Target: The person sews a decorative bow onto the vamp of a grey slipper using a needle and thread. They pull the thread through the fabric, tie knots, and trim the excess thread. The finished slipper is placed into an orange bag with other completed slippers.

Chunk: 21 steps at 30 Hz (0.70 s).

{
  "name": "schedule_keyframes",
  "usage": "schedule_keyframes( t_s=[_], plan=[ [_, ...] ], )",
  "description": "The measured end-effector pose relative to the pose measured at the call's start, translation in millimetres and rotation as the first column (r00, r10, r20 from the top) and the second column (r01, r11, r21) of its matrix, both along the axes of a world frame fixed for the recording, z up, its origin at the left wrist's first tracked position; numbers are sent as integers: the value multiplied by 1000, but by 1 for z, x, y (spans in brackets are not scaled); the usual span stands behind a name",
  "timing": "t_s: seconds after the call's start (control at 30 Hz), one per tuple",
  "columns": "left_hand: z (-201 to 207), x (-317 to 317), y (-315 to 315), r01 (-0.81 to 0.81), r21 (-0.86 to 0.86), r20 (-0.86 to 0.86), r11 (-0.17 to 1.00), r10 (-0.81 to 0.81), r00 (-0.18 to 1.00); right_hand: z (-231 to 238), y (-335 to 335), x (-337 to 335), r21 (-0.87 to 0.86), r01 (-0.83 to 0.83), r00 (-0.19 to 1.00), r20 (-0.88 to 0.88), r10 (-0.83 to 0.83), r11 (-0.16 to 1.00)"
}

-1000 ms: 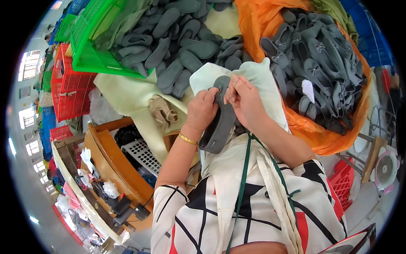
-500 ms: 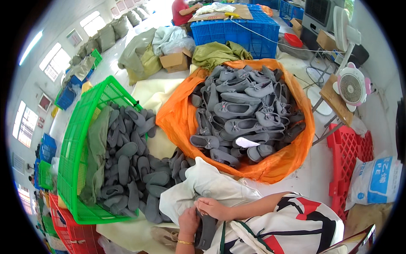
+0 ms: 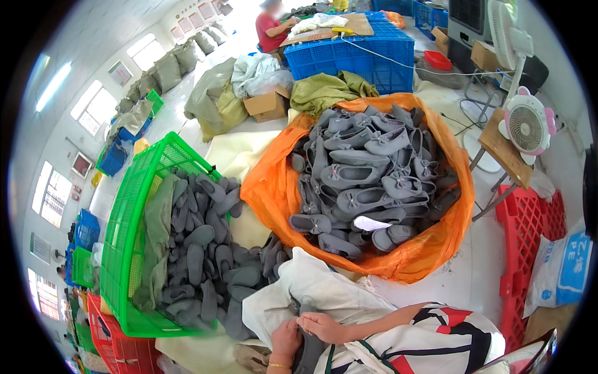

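Over a white cloth [image 3: 336,287] on my lap, both my hands meet at a grey shoe [image 3: 309,354] lying lengthwise toward me. My left hand [image 3: 286,338] is closed at the shoe's left edge, a yellow bracelet on its wrist. Beside it, my right hand [image 3: 320,325] has finger and thumb pinched together over the shoe's upper part. Whatever is in that pinch is too small to make out. Grey shoes without bows [image 3: 194,263] spill from the green crate [image 3: 118,280] to my left. Finished-looking grey shoes with small bows [image 3: 352,176] fill the orange sack [image 3: 265,215] ahead.
On the right are a red plastic pallet [image 3: 514,274], a white and blue bag [image 3: 564,265] and a small fan [image 3: 526,128] on a wooden stool [image 3: 507,156]. Behind the sack stand blue crates [image 3: 355,59], where a person in red [image 3: 271,31] sits. A red crate [image 3: 121,349] is at lower left.
The whole view has shifted, so things appear slightly right and lower. My hands stay together at the grey shoe, with my right hand a little nearer its upper end.
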<state>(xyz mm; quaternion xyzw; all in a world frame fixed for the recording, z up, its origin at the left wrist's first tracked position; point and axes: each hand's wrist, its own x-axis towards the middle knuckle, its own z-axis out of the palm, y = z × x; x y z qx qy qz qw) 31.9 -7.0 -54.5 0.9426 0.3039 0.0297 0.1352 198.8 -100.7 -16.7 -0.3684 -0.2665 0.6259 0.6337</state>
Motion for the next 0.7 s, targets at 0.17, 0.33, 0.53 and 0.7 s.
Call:
schedule_keyframes(
  t_s=[0.17,0.33,0.53,0.7],
  plan=[
    [10,23,-14,-129,-262,-171,956,86,982,-36,-7,5,105,54,986,150,-69,993],
    [-1,16,-24,34,-71,272,997,-13,962,12,-33,3,-31,-21,959,281,28,999],
    [-1,-4,-31,-105,-74,300,992,122,946,7,-18,-3,121,-47,943,332,4,992],
    [13,-9,-26,-116,-187,280,976,166,945,27,18,37,578,-37,415,751,-513,815]
  ],
)
